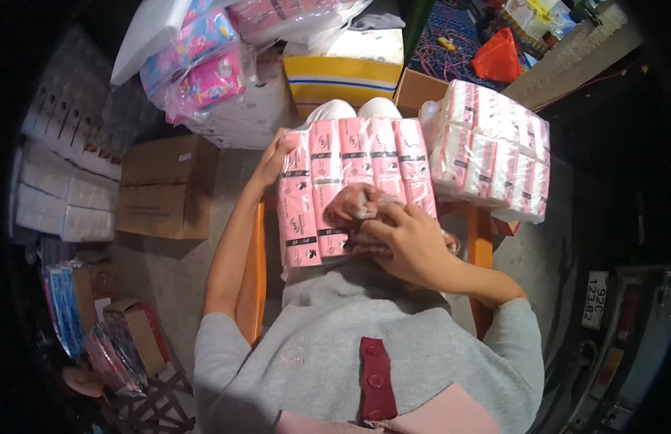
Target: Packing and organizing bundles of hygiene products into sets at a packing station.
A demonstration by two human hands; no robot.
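I see the left hand point(274, 160) clasping the pink bundle point(299, 213) while the right hand point(411, 242) pinches a crumpled cloth point(355, 202) over it.

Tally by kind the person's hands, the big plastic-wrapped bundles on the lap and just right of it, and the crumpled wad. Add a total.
Hands: 2 (left hand, right hand)
Wrapped bundles: 2 (pink lap bundle, pink-and-white bundle)
Crumpled wad: 1
Total: 5
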